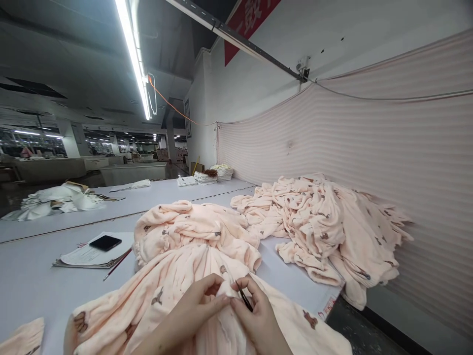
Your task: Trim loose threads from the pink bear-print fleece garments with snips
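A pale pink fleece garment [177,281] with small brown animal prints is spread in front of me over the near table edge. My left hand [201,301] pinches a gathered fold of it between thumb and fingers. Close beside it, my right hand [254,305] is closed around small black thread snips [243,295], their thin tip pointing up and away from me. The thumb and fingertips of that hand also touch the raised fold. My fingers partly hide the snips and the pinched cloth.
Another bunched pink garment [195,227] lies just beyond. A large pink pile [310,212] hangs over the table's right edge. To the left are papers [88,254], a black phone [105,242] and a pen [117,265]. White cloth [59,199] lies farther left.
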A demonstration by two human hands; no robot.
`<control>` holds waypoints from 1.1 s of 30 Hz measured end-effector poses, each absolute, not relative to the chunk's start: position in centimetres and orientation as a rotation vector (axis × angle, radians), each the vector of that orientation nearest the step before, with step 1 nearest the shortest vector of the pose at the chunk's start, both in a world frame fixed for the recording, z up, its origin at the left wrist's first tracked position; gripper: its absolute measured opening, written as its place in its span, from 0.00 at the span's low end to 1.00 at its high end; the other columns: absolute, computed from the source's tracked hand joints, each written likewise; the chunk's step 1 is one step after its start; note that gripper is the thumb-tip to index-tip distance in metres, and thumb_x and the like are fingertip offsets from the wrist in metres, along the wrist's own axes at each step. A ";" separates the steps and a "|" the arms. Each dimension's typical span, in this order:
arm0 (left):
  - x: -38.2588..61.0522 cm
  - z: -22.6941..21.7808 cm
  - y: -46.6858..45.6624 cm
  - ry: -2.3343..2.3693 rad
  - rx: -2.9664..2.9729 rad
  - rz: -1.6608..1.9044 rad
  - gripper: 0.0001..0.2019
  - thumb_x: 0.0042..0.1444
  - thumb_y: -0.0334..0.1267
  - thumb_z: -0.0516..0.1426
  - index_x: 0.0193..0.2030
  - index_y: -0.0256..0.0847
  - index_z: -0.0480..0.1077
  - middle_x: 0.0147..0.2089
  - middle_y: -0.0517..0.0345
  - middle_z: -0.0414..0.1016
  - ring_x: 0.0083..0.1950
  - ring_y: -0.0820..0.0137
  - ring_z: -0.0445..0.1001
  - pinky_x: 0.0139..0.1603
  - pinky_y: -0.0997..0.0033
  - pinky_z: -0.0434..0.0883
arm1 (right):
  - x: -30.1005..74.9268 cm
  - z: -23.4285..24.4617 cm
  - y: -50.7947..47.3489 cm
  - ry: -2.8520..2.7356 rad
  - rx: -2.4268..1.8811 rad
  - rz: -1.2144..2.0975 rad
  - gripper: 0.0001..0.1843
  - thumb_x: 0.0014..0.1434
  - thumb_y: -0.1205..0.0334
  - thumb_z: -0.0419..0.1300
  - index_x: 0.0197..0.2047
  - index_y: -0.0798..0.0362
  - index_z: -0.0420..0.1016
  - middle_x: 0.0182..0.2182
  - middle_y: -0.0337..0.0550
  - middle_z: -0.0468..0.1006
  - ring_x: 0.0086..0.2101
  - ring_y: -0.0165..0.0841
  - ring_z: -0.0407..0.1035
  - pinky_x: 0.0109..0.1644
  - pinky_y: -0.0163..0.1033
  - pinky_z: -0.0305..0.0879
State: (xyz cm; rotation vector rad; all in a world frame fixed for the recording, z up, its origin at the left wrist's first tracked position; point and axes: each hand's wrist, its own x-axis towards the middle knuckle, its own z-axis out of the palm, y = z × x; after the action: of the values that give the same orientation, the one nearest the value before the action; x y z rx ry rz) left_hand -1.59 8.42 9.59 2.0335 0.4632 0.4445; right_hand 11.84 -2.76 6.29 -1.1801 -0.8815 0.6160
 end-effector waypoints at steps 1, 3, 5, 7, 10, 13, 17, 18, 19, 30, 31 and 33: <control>-1.3 9.7 8.4 0.432 1.946 0.460 0.11 0.56 0.44 0.56 0.39 0.40 0.70 0.36 0.59 0.72 0.41 0.65 0.71 0.40 0.71 0.67 | 11.8 6.4 -2.9 -0.895 -1.184 0.600 0.10 0.52 0.57 0.62 0.36 0.51 0.69 0.33 0.36 0.72 0.28 0.28 0.66 0.33 0.30 0.61; -1.2 9.7 8.8 0.370 1.819 0.486 0.09 0.57 0.42 0.56 0.38 0.38 0.70 0.36 0.58 0.72 0.41 0.66 0.70 0.41 0.71 0.65 | 12.2 6.6 -3.3 -0.944 -1.248 0.502 0.09 0.52 0.57 0.61 0.35 0.51 0.70 0.33 0.37 0.73 0.30 0.30 0.68 0.34 0.31 0.62; -1.5 9.5 9.2 0.329 1.727 0.484 0.08 0.57 0.40 0.56 0.39 0.38 0.71 0.37 0.57 0.73 0.42 0.66 0.70 0.44 0.70 0.64 | 12.9 6.7 -3.8 -1.060 -1.369 0.346 0.07 0.52 0.58 0.61 0.35 0.50 0.72 0.33 0.38 0.73 0.34 0.32 0.69 0.38 0.32 0.63; -1.8 9.5 9.3 0.308 1.677 0.486 0.08 0.56 0.39 0.57 0.39 0.37 0.71 0.38 0.57 0.74 0.43 0.66 0.69 0.45 0.69 0.63 | 13.3 7.1 -4.3 -1.202 -1.485 0.208 0.07 0.53 0.59 0.60 0.37 0.49 0.75 0.35 0.40 0.73 0.37 0.34 0.70 0.40 0.33 0.64; -1.8 9.6 9.1 0.324 1.657 0.466 0.08 0.55 0.39 0.58 0.39 0.37 0.71 0.37 0.58 0.73 0.41 0.68 0.68 0.43 0.71 0.63 | 13.1 8.0 -4.7 -1.383 -1.626 0.089 0.12 0.56 0.59 0.57 0.44 0.46 0.76 0.37 0.41 0.74 0.36 0.34 0.71 0.38 0.33 0.64; -1.7 9.8 8.9 0.357 1.679 0.443 0.07 0.54 0.37 0.58 0.38 0.37 0.71 0.36 0.60 0.71 0.40 0.69 0.67 0.42 0.72 0.62 | 12.7 8.8 -4.7 -1.475 -1.776 -0.007 0.12 0.60 0.59 0.53 0.43 0.44 0.76 0.37 0.40 0.74 0.34 0.34 0.72 0.37 0.34 0.64; -1.7 9.8 9.0 0.339 1.669 0.445 0.07 0.54 0.35 0.57 0.39 0.37 0.71 0.37 0.59 0.72 0.42 0.68 0.68 0.44 0.71 0.62 | 12.9 9.2 -4.7 -1.439 -1.833 -0.023 0.11 0.61 0.58 0.53 0.42 0.44 0.76 0.37 0.39 0.75 0.35 0.33 0.73 0.36 0.31 0.65; -1.7 9.8 9.0 0.340 1.667 0.436 0.07 0.53 0.34 0.57 0.39 0.37 0.71 0.37 0.59 0.72 0.42 0.68 0.68 0.44 0.71 0.63 | 12.9 9.2 -4.8 -1.458 -1.824 -0.013 0.11 0.60 0.58 0.54 0.43 0.44 0.76 0.38 0.39 0.76 0.35 0.32 0.73 0.35 0.30 0.65; -1.7 9.8 9.0 0.346 1.671 0.428 0.07 0.52 0.33 0.57 0.39 0.37 0.71 0.37 0.59 0.72 0.42 0.68 0.68 0.44 0.71 0.63 | 12.9 9.2 -4.8 -1.487 -1.821 -0.009 0.11 0.59 0.58 0.55 0.44 0.44 0.75 0.38 0.39 0.76 0.35 0.33 0.74 0.35 0.30 0.65; -1.9 10.5 8.8 0.377 1.779 0.399 0.11 0.50 0.39 0.60 0.39 0.38 0.70 0.36 0.60 0.69 0.41 0.67 0.67 0.42 0.72 0.63 | 14.2 7.6 -3.4 -1.124 -1.413 0.716 0.17 0.54 0.50 0.61 0.42 0.51 0.75 0.39 0.45 0.77 0.43 0.40 0.70 0.47 0.39 0.64; -1.9 10.6 8.7 0.356 1.764 0.392 0.11 0.50 0.41 0.60 0.39 0.38 0.69 0.36 0.60 0.68 0.41 0.68 0.66 0.41 0.72 0.63 | 14.4 7.1 -3.0 -1.076 -1.290 0.886 0.18 0.52 0.49 0.61 0.42 0.53 0.75 0.37 0.44 0.77 0.40 0.39 0.71 0.44 0.39 0.65; -2.0 10.7 8.4 0.351 1.768 0.398 0.08 0.52 0.40 0.57 0.36 0.39 0.65 0.33 0.63 0.64 0.38 0.70 0.64 0.39 0.72 0.62 | 14.6 6.4 -2.5 -1.024 -1.153 1.044 0.17 0.51 0.49 0.62 0.38 0.54 0.73 0.30 0.41 0.75 0.34 0.36 0.70 0.39 0.38 0.65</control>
State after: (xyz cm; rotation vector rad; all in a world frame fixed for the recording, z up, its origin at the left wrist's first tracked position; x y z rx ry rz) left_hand -2.04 8.44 10.65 1.7684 0.3509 0.3976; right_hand 14.61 -2.53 6.36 -1.1526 -1.0244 1.0445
